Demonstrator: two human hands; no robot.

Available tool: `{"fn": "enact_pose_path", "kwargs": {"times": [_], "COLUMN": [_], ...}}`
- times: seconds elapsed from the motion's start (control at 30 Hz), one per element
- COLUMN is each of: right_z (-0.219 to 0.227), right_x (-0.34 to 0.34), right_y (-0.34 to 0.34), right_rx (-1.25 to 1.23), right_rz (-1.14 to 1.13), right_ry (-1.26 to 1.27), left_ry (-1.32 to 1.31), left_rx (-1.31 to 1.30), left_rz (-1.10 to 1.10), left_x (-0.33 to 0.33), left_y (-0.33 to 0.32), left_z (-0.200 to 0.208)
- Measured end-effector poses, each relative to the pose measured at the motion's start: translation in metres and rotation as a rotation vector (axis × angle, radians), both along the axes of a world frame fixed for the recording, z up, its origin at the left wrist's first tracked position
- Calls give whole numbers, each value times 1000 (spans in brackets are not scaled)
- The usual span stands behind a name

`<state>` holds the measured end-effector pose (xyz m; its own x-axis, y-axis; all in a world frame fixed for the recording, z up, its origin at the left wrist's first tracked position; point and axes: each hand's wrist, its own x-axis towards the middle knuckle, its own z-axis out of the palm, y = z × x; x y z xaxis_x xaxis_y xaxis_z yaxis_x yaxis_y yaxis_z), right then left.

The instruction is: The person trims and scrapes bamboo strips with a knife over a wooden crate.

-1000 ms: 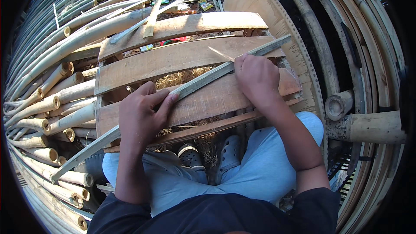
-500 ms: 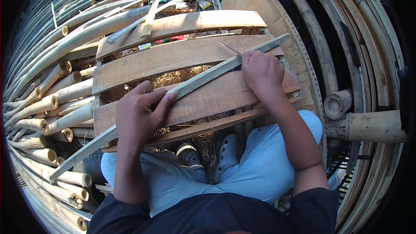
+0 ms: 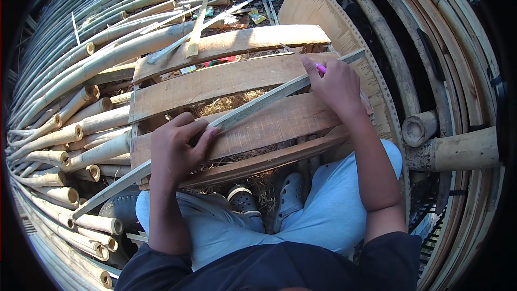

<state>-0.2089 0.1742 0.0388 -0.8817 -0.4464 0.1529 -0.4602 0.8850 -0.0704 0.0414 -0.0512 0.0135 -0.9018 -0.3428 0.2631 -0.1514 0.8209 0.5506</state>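
The person wears a dark short-sleeved shirt, light blue trousers and grey clogs.

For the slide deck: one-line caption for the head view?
Left hand pins a bamboo strip on a plank bench; right hand holds a pink pen to it.
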Motion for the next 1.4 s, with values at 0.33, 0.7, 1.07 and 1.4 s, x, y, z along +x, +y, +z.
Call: {"fn": "enact_pose_path", "kwargs": {"times": [0.33, 0.7, 1.07, 1.4], "right_z": [-18, 27, 22, -16], "right_x": [-1, -71, -33, -22], "right_y": [16, 80, 44, 22], "right_rx": [-100, -295, -297, -90], "right_rz": [477, 230, 267, 664], "right_ry": [-6, 128, 152, 336], "left_ry": [85, 120, 160, 174], "left_rx": [-115, -265, -214, -197], "left_rz": [-23, -7, -28, -44], "left_x": [3, 26, 7, 5], "left_y": [1, -14, -3, 6], "left_z": [3, 25, -5, 8]}}
